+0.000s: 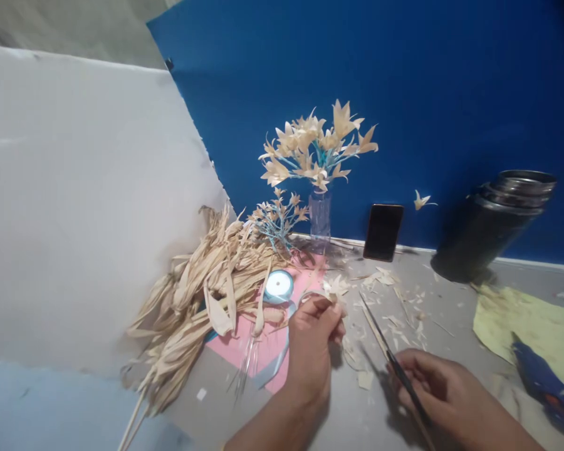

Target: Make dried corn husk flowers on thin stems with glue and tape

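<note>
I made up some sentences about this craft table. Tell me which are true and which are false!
1. The right hand holds scissors. True.
2. The left hand pinches a pale husk piece. True.
3. The flowers stand in a red bucket. False: they stand in a clear vase.
4. The phone lies flat on the table. False: it leans upright against the blue wall.
5. A ribbon spool sits beside the husk pile. True.
</note>
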{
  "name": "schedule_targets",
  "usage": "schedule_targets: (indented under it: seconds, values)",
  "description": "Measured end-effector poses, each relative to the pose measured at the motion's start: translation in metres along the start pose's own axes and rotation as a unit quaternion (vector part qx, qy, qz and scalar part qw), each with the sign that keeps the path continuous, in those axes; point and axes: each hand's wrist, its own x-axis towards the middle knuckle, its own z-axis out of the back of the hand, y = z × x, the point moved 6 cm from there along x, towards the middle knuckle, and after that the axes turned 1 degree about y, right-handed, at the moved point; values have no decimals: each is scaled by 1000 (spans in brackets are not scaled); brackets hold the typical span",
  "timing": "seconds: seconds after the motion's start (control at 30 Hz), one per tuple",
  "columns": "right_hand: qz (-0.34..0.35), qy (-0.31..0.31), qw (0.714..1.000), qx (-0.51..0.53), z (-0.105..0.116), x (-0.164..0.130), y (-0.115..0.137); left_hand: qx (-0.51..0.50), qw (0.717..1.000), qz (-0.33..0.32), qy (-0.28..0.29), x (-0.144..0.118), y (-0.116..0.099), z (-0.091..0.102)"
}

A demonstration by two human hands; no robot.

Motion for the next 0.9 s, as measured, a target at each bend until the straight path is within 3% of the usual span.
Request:
schedule_targets:
  seconds: [0.27,0.43,0.5,0.63,0.7,0.83,0.9]
  values:
    - [11,50,994,98,-14,-4,5,-10,999,41,12,-9,12,-8]
    - [11,64,990,124,-19,-5,0,-34,999,22,-16,-9,10,-7]
    - [19,35,991,127,-18,-6,7,-28,999,18,-27,-10,10,-6]
    - [34,-103,983,149,-4,-13,27,3,999,22,-30,-15,16,-7]
    - [34,-127,978,163,0,-16,33,22,999,25,-28,-19,21,-8]
    - [36,-69,986,144,-7,-17,34,51,998,14,-19,-23,25,-8]
    - [49,-26,990,127,-15,-17,31,78,996,-26,-17,-22,20,-6]
